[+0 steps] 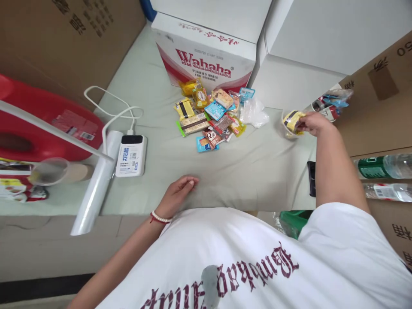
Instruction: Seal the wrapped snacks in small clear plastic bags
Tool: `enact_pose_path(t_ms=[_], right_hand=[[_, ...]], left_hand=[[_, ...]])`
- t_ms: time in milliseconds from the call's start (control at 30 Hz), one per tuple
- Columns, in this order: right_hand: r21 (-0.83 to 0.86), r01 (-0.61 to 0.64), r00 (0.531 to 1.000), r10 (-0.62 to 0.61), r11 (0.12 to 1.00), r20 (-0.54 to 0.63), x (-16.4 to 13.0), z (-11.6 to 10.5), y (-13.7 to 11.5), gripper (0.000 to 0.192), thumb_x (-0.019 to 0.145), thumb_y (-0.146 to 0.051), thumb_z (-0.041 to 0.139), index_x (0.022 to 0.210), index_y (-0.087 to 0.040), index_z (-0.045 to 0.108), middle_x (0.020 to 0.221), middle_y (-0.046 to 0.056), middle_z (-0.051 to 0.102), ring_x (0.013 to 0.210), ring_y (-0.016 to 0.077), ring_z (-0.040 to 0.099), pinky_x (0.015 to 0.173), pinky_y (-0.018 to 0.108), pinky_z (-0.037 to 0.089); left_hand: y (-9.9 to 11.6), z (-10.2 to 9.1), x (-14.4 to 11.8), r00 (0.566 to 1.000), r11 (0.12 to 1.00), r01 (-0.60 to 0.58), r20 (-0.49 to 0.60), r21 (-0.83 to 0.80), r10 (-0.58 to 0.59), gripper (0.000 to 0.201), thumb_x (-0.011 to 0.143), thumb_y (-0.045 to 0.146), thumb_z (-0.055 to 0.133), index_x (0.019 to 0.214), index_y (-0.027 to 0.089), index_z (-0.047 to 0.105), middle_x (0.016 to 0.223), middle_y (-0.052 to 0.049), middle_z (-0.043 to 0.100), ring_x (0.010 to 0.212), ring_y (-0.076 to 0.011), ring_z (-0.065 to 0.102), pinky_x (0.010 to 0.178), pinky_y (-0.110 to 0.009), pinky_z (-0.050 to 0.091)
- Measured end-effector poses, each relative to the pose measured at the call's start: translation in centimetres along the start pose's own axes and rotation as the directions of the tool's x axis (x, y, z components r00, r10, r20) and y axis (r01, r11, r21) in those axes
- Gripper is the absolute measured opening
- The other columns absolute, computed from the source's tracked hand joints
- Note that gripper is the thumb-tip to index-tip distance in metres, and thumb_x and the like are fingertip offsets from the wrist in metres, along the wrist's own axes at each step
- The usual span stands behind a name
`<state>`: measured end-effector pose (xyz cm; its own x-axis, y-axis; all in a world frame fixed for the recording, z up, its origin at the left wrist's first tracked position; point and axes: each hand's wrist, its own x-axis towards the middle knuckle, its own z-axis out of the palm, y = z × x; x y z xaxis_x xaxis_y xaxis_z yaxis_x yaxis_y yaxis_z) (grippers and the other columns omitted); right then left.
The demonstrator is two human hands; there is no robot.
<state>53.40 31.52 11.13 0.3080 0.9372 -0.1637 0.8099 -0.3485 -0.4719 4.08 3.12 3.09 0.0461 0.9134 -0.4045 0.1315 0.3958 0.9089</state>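
Snack in the right hand, over the cup at the table's right edge.
One yellow packet is pinched in the fingers at the cup's rim, seemingly the first moved; the pile by the Wahaha box sits mid-table, well apart, so most of the sorting looks left. Left hand rests loose on the cloth, holding nothing.

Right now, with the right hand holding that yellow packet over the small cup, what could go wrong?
The right hand holds the yellow packet at the small cup, which looks light and may tip. The cup stands near the table's right edge, so it could slide off. The forearm could brush the clear plastic bag.
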Motion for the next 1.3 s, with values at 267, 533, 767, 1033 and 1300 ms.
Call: enact_pose_path(t_ms=[267,533,767,1033,1300], right_hand=[[-0.471,-0.074,0.997,0.051,0.879,-0.061,0.7,2.1,-1.6,0.038,0.09,-0.014,0.068,0.128,-0.011,0.072,0.131,0.027,0.066,0.121,0.0279,0.062,0.096,0.041,0.043],[-0.466,0.343,0.861,-0.471,0.816,-0.191,-3.2,2.8,-8.4,0.036,0.1,-0.016,0.047,0.129,-0.009,0.068,0.128,0.023,0.062,0.113,0.0274,0.061,0.095,0.042,0.044],[-0.413,0.619,0.777,-0.6,0.668,0.193,-3.2,11.6,-12.1,0.016,0.089,-0.019,0.061,0.097,-0.02,0.074,0.121,0.016,0.068,0.111,0.0321,0.06,0.085,0.04,0.049],[0.666,0.248,0.964,-0.247,0.704,-0.098,-11.3,9.7,-8.6,0.027,0.08,-0.045,0.074,0.081,-0.022,0.06,0.073,-0.001,0.06,0.053,0.0097,0.039,0.047,0.023,0.03],[0.798,0.059,0.956,-0.265,0.6,0.129,-26.6,15.2,-9.4,0.022,0.079,-0.044,0.078,0.082,-0.023,0.07,0.065,-0.004,0.057,0.054,0.0097,0.04,0.049,0.023,0.032]], left_hand=[[-1.5,-1.4,-2.4,0.994,0.999,0.04,-0.101,-0.024,-0.043,0.046,0.078,0.059,0.075,0.1,0.019,0.073,0.099,-0.008,0.074,0.091,-0.0219,0.065,0.083,-0.034,0.053],[-1.6,-1.2,-1.3,0.996,0.998,0.048,-0.071,0.036,-0.046,0.04,0.077,0.054,0.073,0.096,0.019,0.072,0.089,-0.005,0.07,0.081,-0.0192,0.061,0.075,-0.031,0.048],[-1.4,-1.7,-2.5,0.995,0.997,0.05,-0.089,0.059,-0.045,0.041,0.077,0.055,0.072,0.096,0.019,0.072,0.087,-0.004,0.069,0.078,-0.0181,0.058,0.072,-0.031,0.046],[0.2,-1.7,-3.5,0.996,0.997,-0.016,-0.083,-0.074,0.01,0.039,0.085,0.057,0.071,0.095,0.019,0.071,0.089,-0.004,0.069,0.081,-0.0173,0.059,0.074,-0.03,0.046],[6.2,7.3,4.8,0.96,0.948,-0.245,0.082,-0.202,0.266,0.045,0.08,0.06,0.075,0.094,0.02,0.064,0.092,-0.004,0.066,0.083,-0.0164,0.058,0.068,-0.026,0.046]])
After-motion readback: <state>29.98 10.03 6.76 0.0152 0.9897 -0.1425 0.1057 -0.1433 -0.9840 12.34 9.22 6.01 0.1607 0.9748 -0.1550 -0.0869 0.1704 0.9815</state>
